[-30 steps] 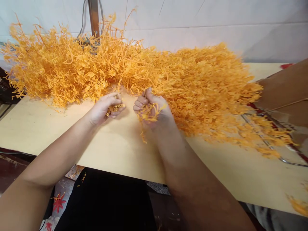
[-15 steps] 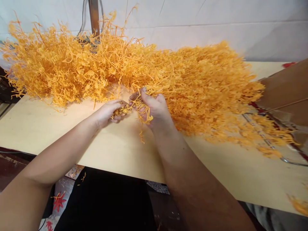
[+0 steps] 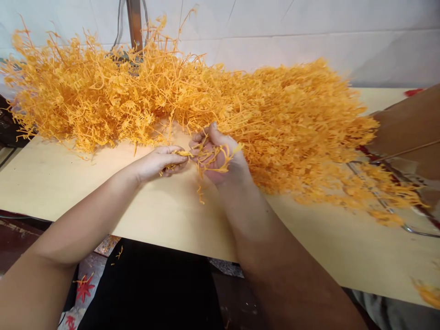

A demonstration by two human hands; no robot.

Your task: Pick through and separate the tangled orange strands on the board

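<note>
Yellow-orange artificial flower sprigs, thin and branching, lie in a large heap (image 3: 113, 101) along the back of the table. In front of the heap, my left hand (image 3: 154, 165) is closed on a small bunch of sprigs (image 3: 169, 170), thumb on top. My right hand (image 3: 233, 160) is just to the right, fingers curled and thumb raised, with a branched sprig (image 3: 220, 158) across its palm and fingers. Small pieces of that sprig dangle below the hand. The tips of my right fingers are partly hidden behind the strands.
The pale table top (image 3: 178, 220) runs under both forearms. At the right are a brown cardboard piece (image 3: 409, 133) and a metal wire frame (image 3: 409, 230) partly under the sprigs. A brown post (image 3: 134, 27) stands behind the heap. Red leaf shapes (image 3: 83, 288) lie below the table.
My right hand has moved slightly right and turned its palm more open, carrying the sprig with it. The gap between the hands has widened a little; my left hand has barely shifted.
</note>
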